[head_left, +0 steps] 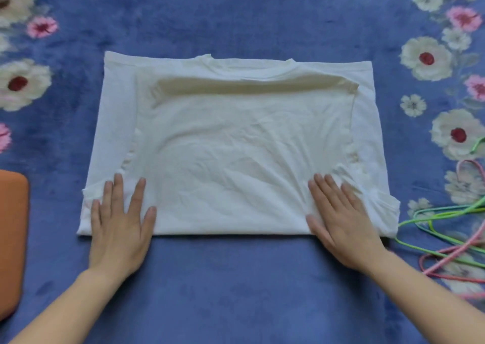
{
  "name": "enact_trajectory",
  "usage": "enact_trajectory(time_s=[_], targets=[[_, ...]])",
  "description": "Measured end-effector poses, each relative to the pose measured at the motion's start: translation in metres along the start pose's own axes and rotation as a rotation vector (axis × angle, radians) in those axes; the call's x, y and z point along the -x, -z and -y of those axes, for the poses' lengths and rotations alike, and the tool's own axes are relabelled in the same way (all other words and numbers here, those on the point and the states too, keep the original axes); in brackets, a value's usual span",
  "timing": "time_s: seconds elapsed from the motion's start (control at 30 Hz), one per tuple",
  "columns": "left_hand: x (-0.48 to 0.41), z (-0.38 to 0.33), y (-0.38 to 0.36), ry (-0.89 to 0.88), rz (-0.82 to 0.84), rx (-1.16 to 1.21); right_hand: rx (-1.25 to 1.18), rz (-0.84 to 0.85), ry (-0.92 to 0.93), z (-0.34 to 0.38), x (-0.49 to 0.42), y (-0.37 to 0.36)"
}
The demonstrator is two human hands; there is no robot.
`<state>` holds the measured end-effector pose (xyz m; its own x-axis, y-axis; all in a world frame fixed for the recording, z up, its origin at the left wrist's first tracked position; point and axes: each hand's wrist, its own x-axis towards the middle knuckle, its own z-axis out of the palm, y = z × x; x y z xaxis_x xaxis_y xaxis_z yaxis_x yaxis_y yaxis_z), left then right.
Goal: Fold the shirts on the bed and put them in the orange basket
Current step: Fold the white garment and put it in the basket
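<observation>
I see the white T-shirt point(236, 147) lying flat in the middle of the blue floral bedspread point(236, 296), its lower part folded up toward the collar. The left hand point(119, 228) presses flat on the near left corner with fingers spread. The right hand point(341, 225) lies flat on the near right corner with fingers straight. Neither grips anything. The orange basket point(11, 238) shows only partly at the left edge, apart from the shirt. A tangle of green and pink hangers point(450, 249) lies just beside the shirt's right corner.
</observation>
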<state>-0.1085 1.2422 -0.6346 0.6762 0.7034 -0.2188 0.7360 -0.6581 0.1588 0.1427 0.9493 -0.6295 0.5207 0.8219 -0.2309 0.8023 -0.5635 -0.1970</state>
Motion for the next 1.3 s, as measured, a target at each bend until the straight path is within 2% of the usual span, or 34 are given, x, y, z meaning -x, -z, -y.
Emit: enact_trajectory(time_s=[0.1,0.17,0.3,0.37,0.4,0.47,0.57,0.63,0.7,0.77,0.8,0.83,0.9,0.93,1.0,1.07,1.17,1.3], targets=[[0.032,0.015,0.005,-0.309,0.107,-0.110,0.019,0.080,0.125,-0.008,0.047,0.005],[0.031,0.021,0.006,-0.454,0.102,-0.176,0.081,0.116,0.144,-0.011,0.055,0.010],[-0.004,-0.007,0.031,-0.346,0.016,-0.418,0.211,-0.004,0.106,-0.011,0.023,0.013],[-0.011,-0.023,0.055,-0.292,0.099,-0.520,0.240,-0.060,0.079,-0.002,0.011,0.022],[-0.013,-0.023,0.057,-0.268,0.156,-0.547,0.195,-0.039,0.020,0.001,0.008,0.029],[0.002,-0.015,0.066,-0.288,0.148,-0.549,0.071,-0.025,-0.049,0.004,0.017,0.042],[0.043,0.010,0.061,-0.383,0.022,-0.464,0.090,-0.059,0.147,0.008,0.051,0.048],[0.089,0.022,0.057,-0.395,0.048,-0.473,0.163,-0.012,0.298,0.018,0.086,0.040],[0.138,0.032,0.046,-0.379,0.156,-0.493,0.179,0.105,0.371,0.028,0.125,0.026],[0.177,0.024,0.046,-0.317,0.371,-0.588,0.174,0.323,0.402,0.038,0.155,0.019],[0.183,0.014,0.053,-0.301,0.535,-0.630,0.180,0.412,0.386,0.043,0.160,0.019],[0.181,0.007,0.056,-0.297,0.602,-0.642,0.172,0.482,0.351,0.046,0.156,0.022],[0.162,-0.008,0.055,-0.201,0.657,-0.590,0.049,0.436,0.215,0.047,0.135,0.024],[0.149,-0.018,0.053,-0.189,0.596,-0.538,-0.020,0.372,0.157,0.050,0.120,0.026],[0.119,-0.028,0.040,-0.250,0.238,-0.280,-0.060,0.176,0.115,0.060,0.082,0.028],[0.090,-0.040,0.021,-0.325,0.072,-0.124,-0.010,0.082,0.080,0.073,0.049,0.021],[0.050,-0.070,0.001,-0.400,0.065,-0.081,0.006,0.064,0.036,0.090,0.003,0.008],[0.003,-0.072,-0.023,-0.194,0.097,-0.031,0.058,0.095,-0.044,0.088,-0.038,-0.014]])
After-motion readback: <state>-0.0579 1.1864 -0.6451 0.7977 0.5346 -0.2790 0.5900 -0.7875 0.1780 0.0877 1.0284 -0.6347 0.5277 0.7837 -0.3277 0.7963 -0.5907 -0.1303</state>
